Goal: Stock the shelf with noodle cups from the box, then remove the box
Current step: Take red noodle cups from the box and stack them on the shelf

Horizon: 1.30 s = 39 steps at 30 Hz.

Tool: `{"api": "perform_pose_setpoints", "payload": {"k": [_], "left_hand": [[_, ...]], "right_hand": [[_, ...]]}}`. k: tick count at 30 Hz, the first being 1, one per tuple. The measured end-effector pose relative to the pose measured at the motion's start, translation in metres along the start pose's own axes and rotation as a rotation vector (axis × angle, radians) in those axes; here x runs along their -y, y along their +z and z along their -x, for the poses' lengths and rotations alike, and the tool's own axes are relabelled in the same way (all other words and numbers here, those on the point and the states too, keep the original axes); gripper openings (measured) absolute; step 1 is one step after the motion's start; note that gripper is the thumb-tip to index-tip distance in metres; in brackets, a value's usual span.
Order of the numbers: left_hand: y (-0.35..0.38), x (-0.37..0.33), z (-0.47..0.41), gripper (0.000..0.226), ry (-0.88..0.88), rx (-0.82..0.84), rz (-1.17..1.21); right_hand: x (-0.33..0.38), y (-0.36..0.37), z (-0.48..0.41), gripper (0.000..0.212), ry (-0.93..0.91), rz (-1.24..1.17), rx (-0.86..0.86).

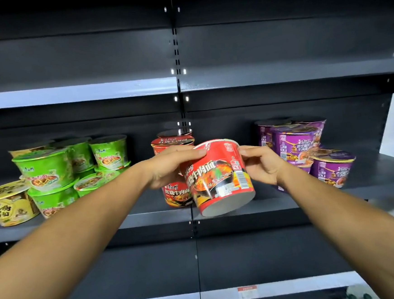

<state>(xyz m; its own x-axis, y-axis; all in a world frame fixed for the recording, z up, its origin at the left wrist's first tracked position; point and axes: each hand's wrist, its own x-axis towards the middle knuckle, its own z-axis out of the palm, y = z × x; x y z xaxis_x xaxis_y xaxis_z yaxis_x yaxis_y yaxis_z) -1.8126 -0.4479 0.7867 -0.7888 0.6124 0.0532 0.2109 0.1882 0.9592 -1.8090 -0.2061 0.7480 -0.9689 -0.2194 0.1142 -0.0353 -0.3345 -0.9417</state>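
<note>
Head view: both hands are gripping one red beef noodle cup [222, 178] in front of the middle shelf [126, 222]. The left hand [169, 167] is curling its fingers over the rim at ten o'clock, and the right hand [262, 165] is pinching the rim at two o'clock. The cup is tilting, its pale round base facing the camera.

To set it well, it likely needs levelling first, then lowering flat beside the stacked red cups [177, 194] sitting at nine o'clock, label forward.

The cup is a tapered tub in glossy printed film, probably slippery and light. Green cups [49, 170] and a yellow cup [9, 204] are standing farther off at nine o'clock, and purple cups [294, 141] at three o'clock, all on dark matte metal.
</note>
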Motion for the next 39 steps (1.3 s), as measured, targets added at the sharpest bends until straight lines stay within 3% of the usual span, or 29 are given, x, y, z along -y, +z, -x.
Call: {"api": "perform_pose_setpoints", "payload": {"k": [7, 13, 22, 27, 39], "left_hand": [[0.032, -0.013, -0.033, 0.017, 0.078, -0.131, -0.031], [0.043, -0.027, -0.064, 0.02, 0.109, -0.2, -0.245], [0.054, -0.055, -0.09, 0.024, 0.212, -0.356, -0.751], [0.042, -0.054, -0.097, 0.028, 0.242, -0.302, -0.884], [-0.014, -0.05, -0.102, 0.03, 0.274, -0.082, -0.989]], "right_hand": [[0.008, -0.033, -0.009, 0.02, -0.024, 0.025, -0.114], [0.033, -0.036, -0.015, 0.04, -0.16, 0.46, -0.132], [0.067, -0.032, -0.023, 0.023, -0.257, 0.871, -0.011], [0.068, -0.025, -0.031, 0.031, -0.279, 1.164, -0.065], [0.067, -0.013, -0.051, 0.047, -0.271, 1.261, -0.169]]}}
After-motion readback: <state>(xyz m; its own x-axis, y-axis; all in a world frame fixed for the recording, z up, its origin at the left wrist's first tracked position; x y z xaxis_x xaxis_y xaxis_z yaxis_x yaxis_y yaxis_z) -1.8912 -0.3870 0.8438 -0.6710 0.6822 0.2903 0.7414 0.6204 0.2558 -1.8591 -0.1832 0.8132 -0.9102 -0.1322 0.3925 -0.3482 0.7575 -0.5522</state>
